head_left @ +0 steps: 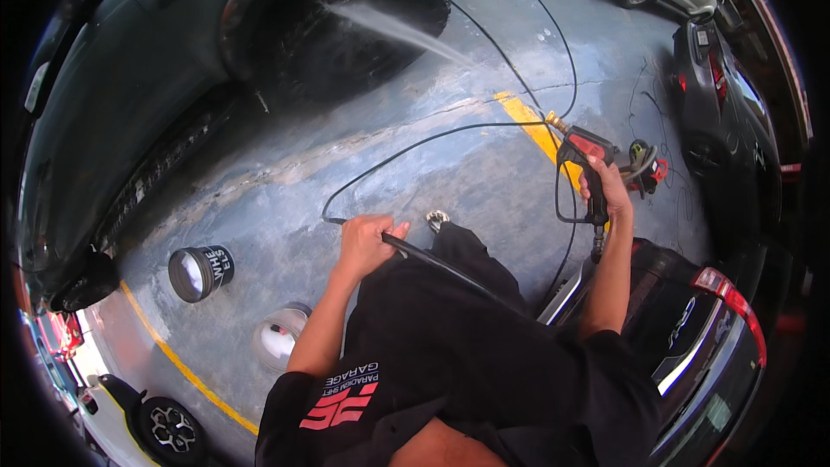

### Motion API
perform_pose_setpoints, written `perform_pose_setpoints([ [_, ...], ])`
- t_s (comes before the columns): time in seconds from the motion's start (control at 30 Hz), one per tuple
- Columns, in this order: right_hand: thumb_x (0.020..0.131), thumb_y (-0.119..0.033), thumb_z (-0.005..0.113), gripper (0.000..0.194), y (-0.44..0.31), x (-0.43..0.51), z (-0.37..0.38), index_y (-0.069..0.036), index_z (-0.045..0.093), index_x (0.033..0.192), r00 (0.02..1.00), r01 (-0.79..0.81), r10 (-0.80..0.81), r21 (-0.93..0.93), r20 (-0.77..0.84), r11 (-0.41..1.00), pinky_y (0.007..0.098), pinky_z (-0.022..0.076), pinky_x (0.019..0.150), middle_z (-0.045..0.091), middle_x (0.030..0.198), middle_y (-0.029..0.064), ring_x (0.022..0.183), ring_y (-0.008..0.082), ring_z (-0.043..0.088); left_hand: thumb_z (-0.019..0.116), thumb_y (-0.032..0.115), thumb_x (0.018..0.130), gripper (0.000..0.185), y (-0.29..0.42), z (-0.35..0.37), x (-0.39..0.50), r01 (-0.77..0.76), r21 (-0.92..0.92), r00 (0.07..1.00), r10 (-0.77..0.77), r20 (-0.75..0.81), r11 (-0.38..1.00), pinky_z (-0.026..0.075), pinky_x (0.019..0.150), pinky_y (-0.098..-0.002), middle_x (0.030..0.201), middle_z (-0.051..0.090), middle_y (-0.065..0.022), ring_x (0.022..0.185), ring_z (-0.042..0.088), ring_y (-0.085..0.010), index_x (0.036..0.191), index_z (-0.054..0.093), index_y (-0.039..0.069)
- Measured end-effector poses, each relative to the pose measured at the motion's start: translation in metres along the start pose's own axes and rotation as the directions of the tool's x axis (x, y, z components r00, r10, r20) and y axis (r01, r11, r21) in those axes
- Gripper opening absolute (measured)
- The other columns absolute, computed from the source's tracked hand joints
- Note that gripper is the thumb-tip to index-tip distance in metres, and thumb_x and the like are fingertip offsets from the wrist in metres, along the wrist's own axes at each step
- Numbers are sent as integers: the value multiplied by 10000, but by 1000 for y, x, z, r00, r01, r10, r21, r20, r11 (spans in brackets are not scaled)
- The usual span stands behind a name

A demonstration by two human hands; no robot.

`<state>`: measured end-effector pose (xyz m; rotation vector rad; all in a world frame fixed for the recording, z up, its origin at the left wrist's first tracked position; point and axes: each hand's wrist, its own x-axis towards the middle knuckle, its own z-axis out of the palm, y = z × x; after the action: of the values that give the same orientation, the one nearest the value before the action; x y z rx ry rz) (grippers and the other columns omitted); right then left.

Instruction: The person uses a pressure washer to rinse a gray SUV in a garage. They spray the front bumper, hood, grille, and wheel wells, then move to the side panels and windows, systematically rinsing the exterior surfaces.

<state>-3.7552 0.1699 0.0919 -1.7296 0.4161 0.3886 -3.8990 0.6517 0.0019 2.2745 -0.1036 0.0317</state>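
My right hand (606, 185) grips the handle of a red and black pressure washer spray gun (589, 149) with a brass nozzle tip. A white jet of water (408, 35) fans from it onto the large black tyre (363, 39) of a dark vehicle (123, 78). On the left, my left hand (371, 240) is closed around a black hose (454, 272), which runs across the front of my body. From that hand the thinner hose loops over the floor and passes behind the gun.
A black bucket (201, 272) and a translucent bucket (282, 337), both with whitish contents, stand lower left. A black car's rear (687, 324) is close at my right. Beyond the gun lies a machine with hoses (642, 168); dark and white cars stand behind.
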Motion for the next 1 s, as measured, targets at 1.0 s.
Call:
perform_pose_setpoints([
  [1.0,1030,-335,718,278,46,151,-130,-62,699,1079,991,112,-93,-198,100,974,302,484,441,637,662,27,488,123,587,854,275,865,484,139,148,37,165,72,976,-153,-156,984,441,570,-475,586,535,-137,566,571,-375,604,523,37],
])
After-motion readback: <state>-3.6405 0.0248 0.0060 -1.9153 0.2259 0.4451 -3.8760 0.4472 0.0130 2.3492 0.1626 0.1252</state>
